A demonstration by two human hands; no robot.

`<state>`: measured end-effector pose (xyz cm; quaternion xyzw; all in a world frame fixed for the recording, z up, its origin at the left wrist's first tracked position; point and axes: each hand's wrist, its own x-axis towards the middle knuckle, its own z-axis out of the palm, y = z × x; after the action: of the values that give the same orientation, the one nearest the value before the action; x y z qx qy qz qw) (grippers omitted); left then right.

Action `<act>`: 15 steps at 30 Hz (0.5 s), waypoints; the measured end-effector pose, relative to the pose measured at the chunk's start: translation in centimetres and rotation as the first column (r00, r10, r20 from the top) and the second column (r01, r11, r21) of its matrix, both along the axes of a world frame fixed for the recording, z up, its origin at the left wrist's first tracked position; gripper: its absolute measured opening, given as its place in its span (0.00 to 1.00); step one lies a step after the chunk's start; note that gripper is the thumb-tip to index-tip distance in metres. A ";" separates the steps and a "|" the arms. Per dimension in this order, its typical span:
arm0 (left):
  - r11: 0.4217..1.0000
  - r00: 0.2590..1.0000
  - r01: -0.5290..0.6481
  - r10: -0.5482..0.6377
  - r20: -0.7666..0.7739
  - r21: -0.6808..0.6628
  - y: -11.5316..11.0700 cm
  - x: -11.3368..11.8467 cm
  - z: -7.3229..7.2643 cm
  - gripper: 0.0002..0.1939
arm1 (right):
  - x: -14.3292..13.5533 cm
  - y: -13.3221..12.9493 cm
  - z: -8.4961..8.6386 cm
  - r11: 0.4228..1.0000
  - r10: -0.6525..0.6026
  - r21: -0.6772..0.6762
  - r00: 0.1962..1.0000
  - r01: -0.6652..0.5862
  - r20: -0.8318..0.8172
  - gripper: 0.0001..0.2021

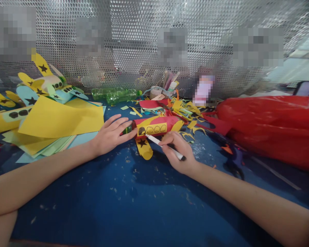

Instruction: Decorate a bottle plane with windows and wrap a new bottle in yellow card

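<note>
On the bench (144, 206), our left hand (115, 134) lies loosely spread at the red model plane's (173, 121) end and our right hand's (177, 149) grip pinches a white marker (154, 140), one oval (141, 130) mostly blackened, three (157, 129) only outlined.

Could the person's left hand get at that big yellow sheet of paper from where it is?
Probably yes: the left hand is just beside the yellow sheet, which lies on top of the paper pile, and nothing visible blocks the way between them.
</note>
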<state>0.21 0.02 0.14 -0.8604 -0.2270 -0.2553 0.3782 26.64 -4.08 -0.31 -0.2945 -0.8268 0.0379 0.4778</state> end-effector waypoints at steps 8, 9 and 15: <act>1.000 1.000 -0.003 0.003 0.003 -0.013 0.0 -0.1 -0.1 0.19 | -0.3 0.0 0.2 0.999 0.029 0.012 0.999 -0.029 0.034 0.07; 1.000 1.000 -0.006 0.006 0.002 -0.005 -0.1 -0.1 0.0 0.19 | -0.3 0.1 0.2 0.999 0.031 0.009 0.999 -0.032 0.034 0.08; 1.000 1.000 -0.006 0.006 -0.013 0.010 -0.1 0.0 0.2 0.19 | -0.1 -0.1 0.2 1.000 -0.004 -0.005 1.000 0.004 -0.009 0.08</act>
<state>0.21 -0.07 0.35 -0.8595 -0.2256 -0.2497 0.3848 26.54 -4.20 -0.10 -0.2970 -0.8240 0.0405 0.4809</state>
